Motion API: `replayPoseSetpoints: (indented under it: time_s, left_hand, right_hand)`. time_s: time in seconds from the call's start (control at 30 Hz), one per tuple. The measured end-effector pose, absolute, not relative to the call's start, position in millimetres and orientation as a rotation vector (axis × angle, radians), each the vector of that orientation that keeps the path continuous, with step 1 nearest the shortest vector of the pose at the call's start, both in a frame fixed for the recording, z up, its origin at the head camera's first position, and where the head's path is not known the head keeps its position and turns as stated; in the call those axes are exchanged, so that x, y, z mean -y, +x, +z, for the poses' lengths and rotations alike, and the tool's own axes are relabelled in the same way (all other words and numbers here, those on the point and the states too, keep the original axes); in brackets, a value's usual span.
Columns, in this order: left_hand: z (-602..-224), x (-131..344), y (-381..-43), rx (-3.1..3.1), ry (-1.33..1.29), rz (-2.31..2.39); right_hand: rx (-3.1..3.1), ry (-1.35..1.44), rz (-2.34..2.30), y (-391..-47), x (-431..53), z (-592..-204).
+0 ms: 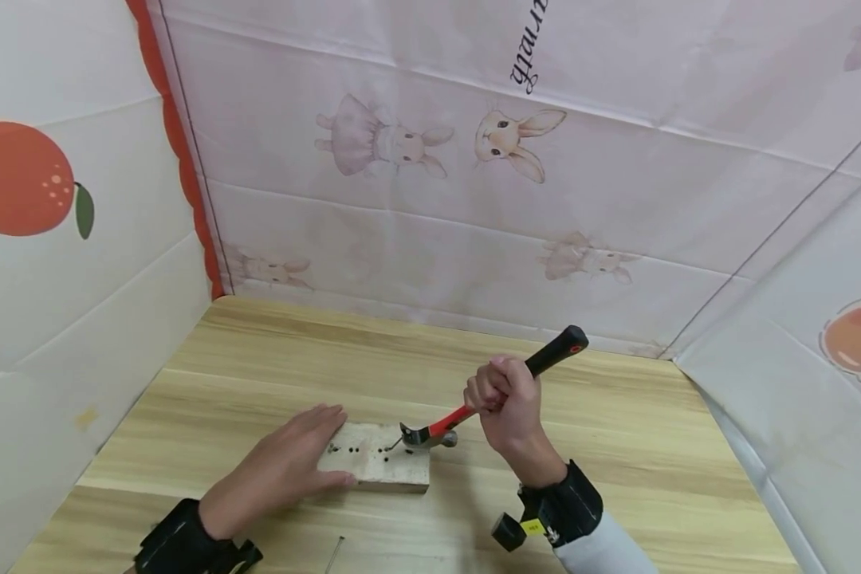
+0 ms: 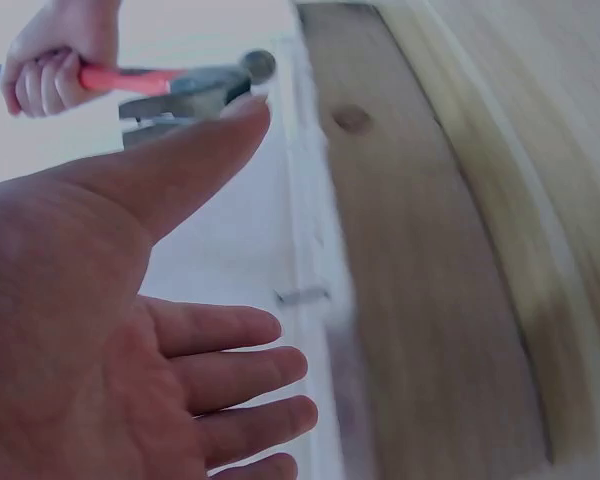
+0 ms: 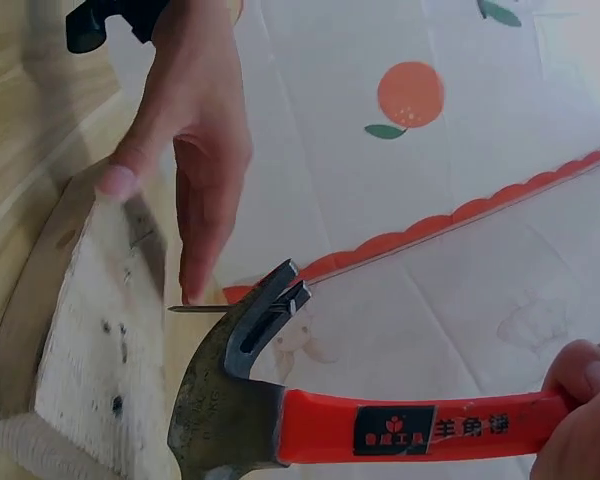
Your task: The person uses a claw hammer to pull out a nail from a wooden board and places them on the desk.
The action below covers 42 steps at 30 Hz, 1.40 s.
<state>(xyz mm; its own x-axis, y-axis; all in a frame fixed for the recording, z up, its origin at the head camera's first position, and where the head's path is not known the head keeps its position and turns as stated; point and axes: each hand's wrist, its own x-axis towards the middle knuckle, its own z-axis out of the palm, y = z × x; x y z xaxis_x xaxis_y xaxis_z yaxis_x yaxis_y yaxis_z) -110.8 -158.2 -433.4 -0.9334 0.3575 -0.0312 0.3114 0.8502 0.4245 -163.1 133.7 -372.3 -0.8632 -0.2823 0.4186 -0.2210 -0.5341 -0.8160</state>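
My right hand [image 1: 505, 399] grips a claw hammer [image 3: 420, 425] partway along its red and black handle. Its head is over the right part of a pale wooden block [image 1: 373, 470], claw toward the left. A nail [image 3: 205, 309] sits in the claw's slot, its point toward the block; in the right wrist view it appears clear of the wood. My left hand [image 1: 287, 454] is at the block's left end, thumb along the near edge and fingers extended at the far left corner. The left wrist view shows these fingers straight. Several dark holes mark the block's top.
Another nail [image 1: 335, 554] lies on the wooden table [image 1: 258, 343] near its front. Printed cloth walls [image 1: 430, 215] with rabbits and fruit enclose the table at the back and sides.
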Motion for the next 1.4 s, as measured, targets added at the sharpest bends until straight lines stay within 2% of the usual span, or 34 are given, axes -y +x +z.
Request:
replayPoseSetpoints:
  time_s: [0.33, 0.67, 0.97, 1.4]
  left_hand:
    - [-409, 127, -99, -2.941, 0.517, 0.83]
    - [-420, 122, -96, -2.985, 0.813, 1.064]
    - [-422, 119, -90, -2.933, 0.832, 1.206]
    - [-430, 111, -90, -2.938, 1.078, 1.331]
  right_hand:
    - [-1.436, -0.912, -2.562, -145, -131, -364]
    - [-1.388, -0.975, -2.539, -135, -125, -360]
    - [-1.347, -1.015, -2.521, -126, -126, -357]
    - [-1.365, -1.04, -2.524, -122, -132, -355]
